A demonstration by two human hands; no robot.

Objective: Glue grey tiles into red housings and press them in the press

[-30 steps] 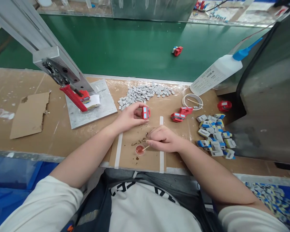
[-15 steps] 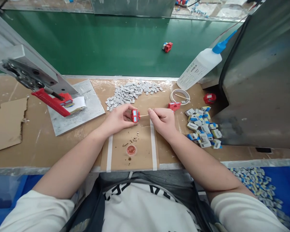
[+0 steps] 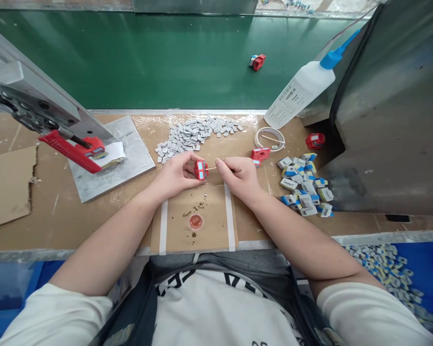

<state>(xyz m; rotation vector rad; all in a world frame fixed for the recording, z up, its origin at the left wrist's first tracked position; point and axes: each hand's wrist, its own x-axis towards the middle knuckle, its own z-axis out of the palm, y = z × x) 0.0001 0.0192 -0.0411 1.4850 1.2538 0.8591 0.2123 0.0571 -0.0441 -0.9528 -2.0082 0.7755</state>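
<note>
My left hand (image 3: 175,177) grips a small red toy vehicle (image 3: 201,170) with light blue windows between thumb and fingers. In my right hand (image 3: 240,177), closed in a pinch, is a thin wooden stick (image 3: 211,168). Its tip meets the right side of the toy; the exact contact is too small to make out. Below both hands, a little round dish of reddish liquid (image 3: 196,222) sits on cardboard, with brown drips around it. Another red toy piece (image 3: 260,154) lies just right of my right hand.
Behind my hands spreads a pile of small grey pieces (image 3: 191,136). A clamp with a red handle (image 3: 70,151) stands left. To the right are a tape roll (image 3: 258,139), a white glue bottle (image 3: 298,93), white-blue-yellow parts (image 3: 305,187) and a metal housing (image 3: 389,125). A green belt (image 3: 147,62) runs behind.
My right hand has come slightly closer to the toy, and less of the stick shows. The view has shifted a little. Both hands keep their hold.
</note>
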